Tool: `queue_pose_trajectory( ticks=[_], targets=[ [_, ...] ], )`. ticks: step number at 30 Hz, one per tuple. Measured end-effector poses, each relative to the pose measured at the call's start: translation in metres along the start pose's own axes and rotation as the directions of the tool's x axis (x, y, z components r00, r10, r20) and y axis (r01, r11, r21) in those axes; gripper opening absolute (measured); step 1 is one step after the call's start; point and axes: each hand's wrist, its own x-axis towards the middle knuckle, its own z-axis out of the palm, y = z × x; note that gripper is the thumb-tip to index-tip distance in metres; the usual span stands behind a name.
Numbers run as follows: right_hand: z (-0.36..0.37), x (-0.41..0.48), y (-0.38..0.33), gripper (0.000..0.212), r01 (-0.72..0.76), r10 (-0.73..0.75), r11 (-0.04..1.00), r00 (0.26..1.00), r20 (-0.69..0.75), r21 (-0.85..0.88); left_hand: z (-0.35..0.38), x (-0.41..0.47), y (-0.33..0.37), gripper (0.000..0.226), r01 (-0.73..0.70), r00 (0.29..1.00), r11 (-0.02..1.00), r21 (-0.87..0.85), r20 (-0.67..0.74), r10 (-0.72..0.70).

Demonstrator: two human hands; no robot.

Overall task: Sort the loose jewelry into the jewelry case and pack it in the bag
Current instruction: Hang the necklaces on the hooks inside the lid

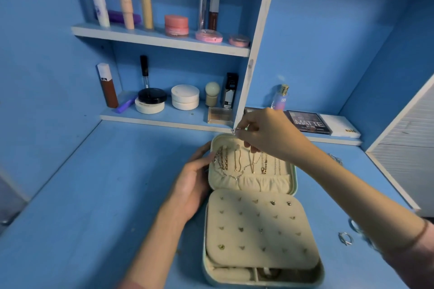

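open jewelry case (322,273) on a blue surface (94,195), seen from above and behind the hands. the case lies flat in the middle of the view, its lid (220,142) folded away from the viewer and its base nearest. inside the lid, several gold and silver necklaces (238,159) hang side by side from a row of hooks, their lower ends reaching a gathered cream pocket (265,183). the base is covered by a cream earring panel (258,225) carrying rows of small studs (221,246); below its near edge, open compartments (234,273) show, their contents too dark to tell. the left hand (195,171) grips the left edge of the lid, fingers curled behind it and thumb at the inner rim beside the outermost chains. the right hand (265,134) reaches across from the right and, at the top edge of the lid, pinches a small silvery piece (234,131) between its fingertips; what kind of piece it is cannot be told. loose on the surface to the right of the case lie a silver ring (345,238) and, farther back, a fine chain (336,159) partly hidden by the right forearm. behind the case, an upper shelf (159,40) and a lower shelf (164,119) hold tubes, jars and compacts; to their right stand a perfume bottle (280,98) and a dark palette (307,122) marked "matte".
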Motion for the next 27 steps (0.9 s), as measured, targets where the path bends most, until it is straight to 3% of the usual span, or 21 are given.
queue_pose_trajectory(
  ticks=[6,11,18,27],
  targets=[
    [-0.002,-0.011,-0.005,0.010,0.031,-0.033,0.999,0.995,0.091,0.023,0.000,-0.001,0.001,0.050,0.004,1.000,1.000,0.007,0.021,-0.004],
    [0.014,-0.011,-0.011,0.015,0.080,-0.066,0.994,0.982,0.178,-0.073,0.000,-0.001,0.002,0.051,0.007,0.999,1.000,-0.013,0.032,-0.006],
    [0.017,-0.019,0.006,0.018,0.053,-0.038,0.977,0.996,0.075,-0.205,0.000,0.000,0.001,0.043,-0.001,1.000,1.000,-0.014,0.023,0.002],
    [0.013,-0.051,0.033,0.010,0.046,0.008,0.969,0.977,0.215,-0.244,0.003,-0.001,0.002,0.045,-0.017,0.999,1.000,-0.020,0.033,0.018]
  ],
)
